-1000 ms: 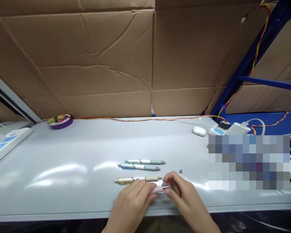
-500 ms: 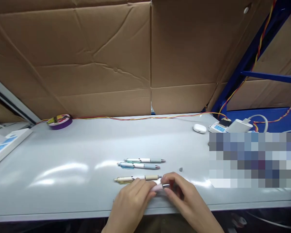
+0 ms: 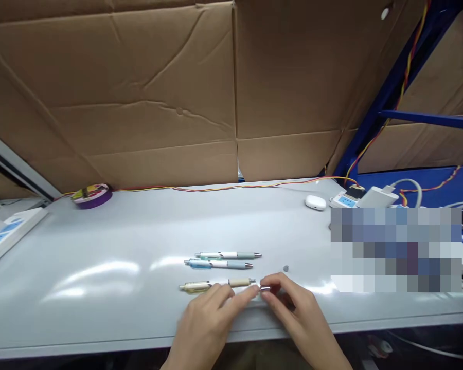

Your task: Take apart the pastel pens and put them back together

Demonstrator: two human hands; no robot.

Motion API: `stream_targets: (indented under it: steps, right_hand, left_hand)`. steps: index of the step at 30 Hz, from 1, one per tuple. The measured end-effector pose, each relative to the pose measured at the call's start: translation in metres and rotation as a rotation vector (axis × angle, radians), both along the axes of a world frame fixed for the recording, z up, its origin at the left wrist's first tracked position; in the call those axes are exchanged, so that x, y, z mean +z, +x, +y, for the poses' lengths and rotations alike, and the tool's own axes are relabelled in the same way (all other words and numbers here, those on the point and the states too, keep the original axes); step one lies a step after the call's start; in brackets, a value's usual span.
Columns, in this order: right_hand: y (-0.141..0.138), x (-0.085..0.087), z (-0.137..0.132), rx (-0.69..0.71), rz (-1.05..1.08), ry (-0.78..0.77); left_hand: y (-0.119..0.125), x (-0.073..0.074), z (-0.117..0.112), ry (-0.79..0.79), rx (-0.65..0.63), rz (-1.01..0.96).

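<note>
My left hand [image 3: 212,313] is closed around a pen, whose barrel is mostly hidden beneath the fingers. The pen's silver tip [image 3: 265,288] points right, out past my left fingertips. Thumb and index finger of my right hand [image 3: 295,308] pinch at that tip. Just behind my left hand lies a cream pen [image 3: 239,282], partly covered by it. Farther back, a blue pen [image 3: 219,263] and a grey-green pen [image 3: 229,255] lie side by side, tips to the right. A small grey cone-shaped piece [image 3: 286,268] rests beyond my right hand.
A white earbud case [image 3: 315,202] sits at the back right, near a power strip [image 3: 345,201] and white charger. At the back left is a purple tape roll [image 3: 92,196]; another power strip [image 3: 13,234] lies left. Cardboard [image 3: 158,103] walls the back. A blurred patch hides the right side.
My left index finger has stretched forward over the pen, covering the pink barrel that showed before. Both hands stay at the pen's tip. The view has shifted slightly.
</note>
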State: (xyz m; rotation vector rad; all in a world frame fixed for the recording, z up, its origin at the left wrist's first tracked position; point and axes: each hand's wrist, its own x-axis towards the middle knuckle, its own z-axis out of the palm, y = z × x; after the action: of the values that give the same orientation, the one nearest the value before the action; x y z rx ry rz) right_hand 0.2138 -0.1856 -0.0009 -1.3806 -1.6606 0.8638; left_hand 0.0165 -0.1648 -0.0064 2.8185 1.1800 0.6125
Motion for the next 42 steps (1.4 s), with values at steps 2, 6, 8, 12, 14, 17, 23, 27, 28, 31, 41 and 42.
stream_targets:
  steps: [2, 6, 8, 12, 14, 17, 23, 27, 28, 31, 41, 42]
  right_hand:
    - [0.0, 0.0, 0.001, 0.0, 0.006, 0.006]
    - [-0.002, -0.006, 0.002, -0.041, 0.037, 0.018]
    - [-0.003, -0.009, 0.001, -0.15, 0.123, 0.019]
    - [0.001, -0.011, -0.002, -0.376, 0.311, 0.037]
    - [0.009, -0.009, -0.001, -0.455, 0.22, 0.084]
    - [0.028, -0.006, 0.006, -0.552, -0.065, 0.146]
    - [0.052, -0.01, 0.022, -0.311, -0.322, 0.071]
    - [0.052, -0.013, 0.023, -0.296, -0.298, 0.084]
    - [0.053, -0.014, 0.023, -0.297, -0.292, 0.086]
    - [0.054, -0.013, 0.021, -0.307, -0.275, 0.096]
    - [0.005, 0.003, -0.002, -0.164, 0.002, 0.154]
    - [0.0, 0.003, -0.002, -0.109, 0.032, 0.123]
  left_hand:
    - [-0.001, 0.0, 0.0, 0.003, 0.004, 0.046]
    - [-0.001, 0.003, 0.0, -0.051, 0.017, 0.05]
    - [-0.001, 0.003, 0.001, -0.073, 0.024, 0.034]
    - [-0.001, 0.002, 0.001, -0.049, 0.039, 0.03]
    - [-0.001, 0.002, 0.0, -0.034, 0.043, 0.036]
    - [-0.001, 0.002, -0.001, -0.016, 0.047, 0.022]
    - [-0.001, 0.003, -0.001, -0.012, 0.054, 0.029]
    - [-0.002, 0.0, 0.0, 0.001, 0.045, 0.03]
    - [-0.002, -0.001, 0.0, -0.003, 0.04, 0.025]
    - [-0.002, -0.002, 0.0, -0.021, 0.034, -0.008]
    - [0.0, 0.001, 0.0, -0.046, 0.04, -0.096]
    - [0.0, 0.0, 0.0, -0.05, 0.043, -0.09]
